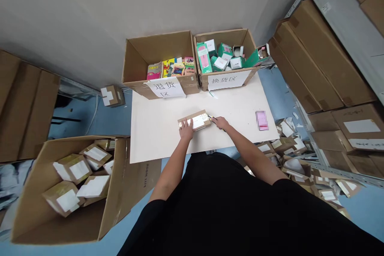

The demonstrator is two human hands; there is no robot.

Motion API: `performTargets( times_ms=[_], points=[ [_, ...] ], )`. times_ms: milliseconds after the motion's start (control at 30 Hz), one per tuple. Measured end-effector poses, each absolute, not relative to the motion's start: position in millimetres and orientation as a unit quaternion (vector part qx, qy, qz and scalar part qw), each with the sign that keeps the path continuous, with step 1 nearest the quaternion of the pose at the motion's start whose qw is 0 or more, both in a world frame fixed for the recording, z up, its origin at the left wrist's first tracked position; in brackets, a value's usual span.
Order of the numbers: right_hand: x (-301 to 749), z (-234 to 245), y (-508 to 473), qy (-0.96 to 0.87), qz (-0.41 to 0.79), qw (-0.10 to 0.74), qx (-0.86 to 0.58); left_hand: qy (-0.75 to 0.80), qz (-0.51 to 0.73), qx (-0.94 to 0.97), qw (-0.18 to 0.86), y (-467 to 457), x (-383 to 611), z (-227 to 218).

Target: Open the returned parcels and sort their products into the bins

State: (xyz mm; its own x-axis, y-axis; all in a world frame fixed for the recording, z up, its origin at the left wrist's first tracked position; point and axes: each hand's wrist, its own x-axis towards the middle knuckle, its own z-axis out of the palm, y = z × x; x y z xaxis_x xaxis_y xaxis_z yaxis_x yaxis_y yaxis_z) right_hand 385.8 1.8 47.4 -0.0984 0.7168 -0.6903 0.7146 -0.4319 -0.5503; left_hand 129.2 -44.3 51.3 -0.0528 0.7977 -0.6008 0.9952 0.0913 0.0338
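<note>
A small brown cardboard box [198,121] with a white label lies slightly slanted on the white table. My left hand [186,129] grips its left end, fingers over the top. My right hand [221,123] is closed around a slim utility knife [213,119], whose tip is at the box's right end. Whether the blade cuts into the cardboard is too small to tell.
Two open cartons stand at the table's back: the left carton [159,84] holds booklets, the right carton [229,80] green and white boxes. A pink item [262,120] lies right on the table [156,128]. A large carton [115,184] of parcels stands left; parcels [285,144] litter the right floor.
</note>
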Motion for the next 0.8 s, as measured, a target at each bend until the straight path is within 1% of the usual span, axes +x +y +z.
performTargets(
  times_ms=[67,333,500,667,800],
  points=[
    [391,51,-2,-0.551,0.498,-0.018,-0.669,0.696,-0.2,0.646,0.24,-46,130,51],
    [414,51,-19,-0.581,0.491,-0.036,-0.648,0.681,-0.203,0.658,0.25,-44,125,57],
    [405,47,-7,-0.54,0.493,0.019,-0.682,0.681,-0.201,0.659,0.248,-47,125,60],
    [383,48,7,-0.531,0.502,0.009,-0.682,0.684,-0.201,0.659,0.24,-50,127,62],
    [382,45,-10,-0.531,0.512,0.019,-0.675,0.681,-0.201,0.666,0.227,-54,126,61]
  ],
)
